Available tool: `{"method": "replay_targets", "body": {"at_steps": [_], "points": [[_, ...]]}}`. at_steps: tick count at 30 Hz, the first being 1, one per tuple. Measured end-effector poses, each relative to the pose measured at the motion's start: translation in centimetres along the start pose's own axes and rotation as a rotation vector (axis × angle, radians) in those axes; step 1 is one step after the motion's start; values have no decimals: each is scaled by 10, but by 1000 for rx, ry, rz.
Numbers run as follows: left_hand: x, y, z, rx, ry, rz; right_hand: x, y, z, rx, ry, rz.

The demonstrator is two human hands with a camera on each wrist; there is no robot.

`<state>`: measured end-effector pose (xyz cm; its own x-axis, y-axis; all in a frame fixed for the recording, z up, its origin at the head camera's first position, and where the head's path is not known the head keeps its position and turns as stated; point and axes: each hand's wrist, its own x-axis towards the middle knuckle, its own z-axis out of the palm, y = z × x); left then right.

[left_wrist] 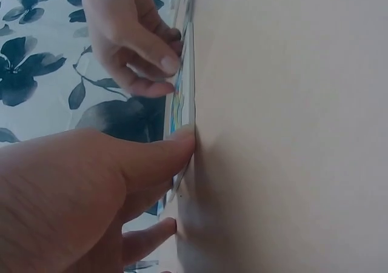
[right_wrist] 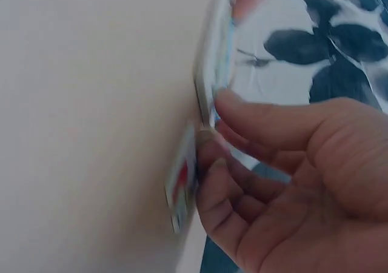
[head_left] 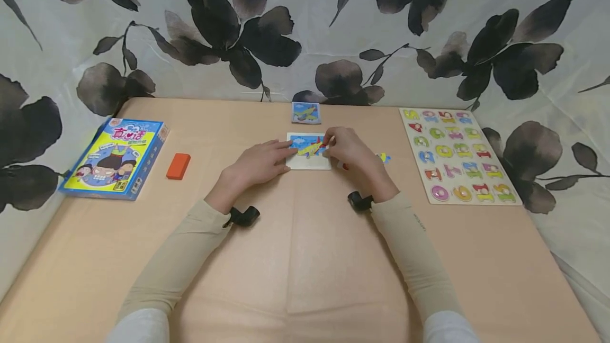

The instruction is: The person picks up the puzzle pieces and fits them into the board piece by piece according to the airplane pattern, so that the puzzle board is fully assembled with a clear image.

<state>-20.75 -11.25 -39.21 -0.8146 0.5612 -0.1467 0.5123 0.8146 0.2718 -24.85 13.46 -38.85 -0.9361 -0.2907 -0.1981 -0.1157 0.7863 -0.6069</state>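
Note:
A flat white-edged jigsaw board [head_left: 305,163] with a blue and yellow airplane picture lies at the table's far middle. My left hand [head_left: 263,162] rests along its left side, fingers extended; its thumb [left_wrist: 173,148] presses the near edge in the left wrist view. My right hand [head_left: 350,148] is over the board's right side, fingers bent and thumb and forefinger together, pinching what appears to be a small puzzle piece, mostly hidden by the fingertips. Below that hand lies a loose piece with red on it [right_wrist: 182,182]. Another blue and yellow piece [head_left: 384,158] shows beyond the right wrist.
Behind the board lies a small picture card [head_left: 306,113] with a similar airplane. To the left are an orange-red block [head_left: 178,166] and a blue and yellow box [head_left: 114,159]. A sheet of colourful figures [head_left: 459,156] lies at the right. Floral cloth [head_left: 333,30] hangs behind the table.

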Motion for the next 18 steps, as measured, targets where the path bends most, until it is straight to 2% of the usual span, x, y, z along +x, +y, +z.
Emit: {"method": "replay_targets", "body": {"at_steps": [5,9,14,18], "points": [[-1,-2,4,-28,4,4,-9,18,-15,-6,-2,-44],[-1,-1,4,-41,12,4,-18,29,-24,-40,-30,-32],[0,-1,3,-31,9,8,-29,29,-25,-86,-105,0],[0,-3,3,-29,8,2,-36,22,-21,-85,-114,37]]}}
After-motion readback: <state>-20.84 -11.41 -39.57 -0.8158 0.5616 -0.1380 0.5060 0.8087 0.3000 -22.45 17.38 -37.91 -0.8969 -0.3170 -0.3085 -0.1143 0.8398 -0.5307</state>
